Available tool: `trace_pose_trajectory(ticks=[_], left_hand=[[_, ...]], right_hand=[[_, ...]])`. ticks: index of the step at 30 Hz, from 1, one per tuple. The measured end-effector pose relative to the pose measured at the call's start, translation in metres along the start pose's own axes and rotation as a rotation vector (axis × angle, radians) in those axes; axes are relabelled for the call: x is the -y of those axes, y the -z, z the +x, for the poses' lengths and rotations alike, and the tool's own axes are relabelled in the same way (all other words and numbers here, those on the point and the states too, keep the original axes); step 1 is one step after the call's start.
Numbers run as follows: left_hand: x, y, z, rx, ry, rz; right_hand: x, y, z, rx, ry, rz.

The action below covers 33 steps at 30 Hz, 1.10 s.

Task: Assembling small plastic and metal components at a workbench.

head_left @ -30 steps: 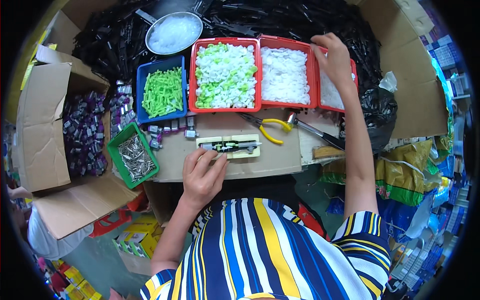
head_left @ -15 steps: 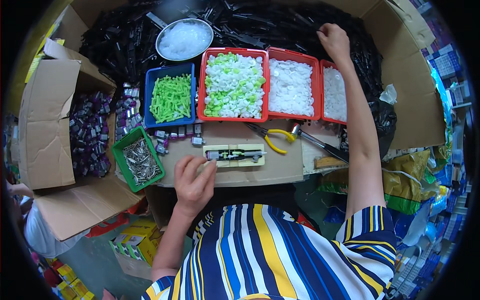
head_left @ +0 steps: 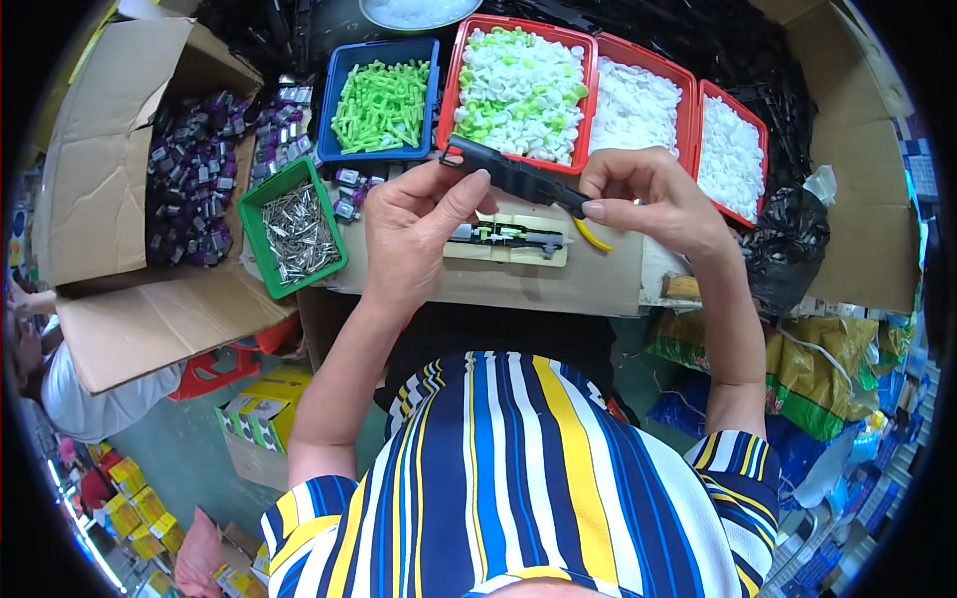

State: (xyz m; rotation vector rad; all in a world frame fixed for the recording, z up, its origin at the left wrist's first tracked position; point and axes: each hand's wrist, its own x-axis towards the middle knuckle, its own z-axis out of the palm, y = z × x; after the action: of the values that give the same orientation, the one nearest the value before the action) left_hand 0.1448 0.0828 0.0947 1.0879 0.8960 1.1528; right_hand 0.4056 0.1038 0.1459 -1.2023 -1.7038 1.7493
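A long black plastic casing piece (head_left: pixel 513 179) is held level between my two hands, above the worktop. My left hand (head_left: pixel 411 224) pinches its left end between thumb and fingers. At its narrower right end, the thumb and fingers of my right hand (head_left: pixel 653 199) grip it. Just below lies a cream holding block (head_left: pixel 488 258), partly hidden by my left hand. A similar black casing (head_left: pixel 520 236) rests in this block, with green and white small parts and a metal shaft inside. One yellow handle of a pair of pliers (head_left: pixel 595 237) shows under my right hand.
Behind stand a blue bin (head_left: pixel 326 140) of green pins and red bins (head_left: pixel 452 85) of white and green caps. A green tray (head_left: pixel 344 254) holds metal shafts. Small motors (head_left: pixel 204 174) fill a carton at left. Black parts (head_left: pixel 678 30) are heaped at the back beside a metal bowl (head_left: pixel 421 25).
My right hand has come back from the black heap, and a black casing piece is now between both hands. My left hand has risen to grip it. The whole view has shifted.
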Motion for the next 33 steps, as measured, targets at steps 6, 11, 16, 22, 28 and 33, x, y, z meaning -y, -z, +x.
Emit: trace_pose_trajectory(ticks=[6,11,16,22,28,33], left_hand=[[0.009,-0.012,-0.012,-0.157,0.069,-0.170],[0.014,-0.025,-0.018,-0.148,0.109,-0.250],[0.010,-0.015,-0.022,-0.052,-0.134,0.379],[0.029,0.002,-0.023,0.167,-0.524,1.013],[0.034,-0.008,-0.026,0.247,-0.525,1.190],[0.032,-0.008,-0.026,0.264,-0.530,1.192]], right_hand=[[-0.010,-0.046,-0.002,-0.466,0.511,-0.725],[-0.018,-0.063,0.001,-0.568,0.543,-1.060],[-0.031,-0.043,-0.015,-0.487,0.362,-0.658],[-0.051,-0.043,-0.047,-0.194,0.410,-0.754],[-0.055,-0.060,-0.043,-0.085,0.327,-0.931],[-0.061,-0.058,-0.041,-0.095,0.343,-0.912]])
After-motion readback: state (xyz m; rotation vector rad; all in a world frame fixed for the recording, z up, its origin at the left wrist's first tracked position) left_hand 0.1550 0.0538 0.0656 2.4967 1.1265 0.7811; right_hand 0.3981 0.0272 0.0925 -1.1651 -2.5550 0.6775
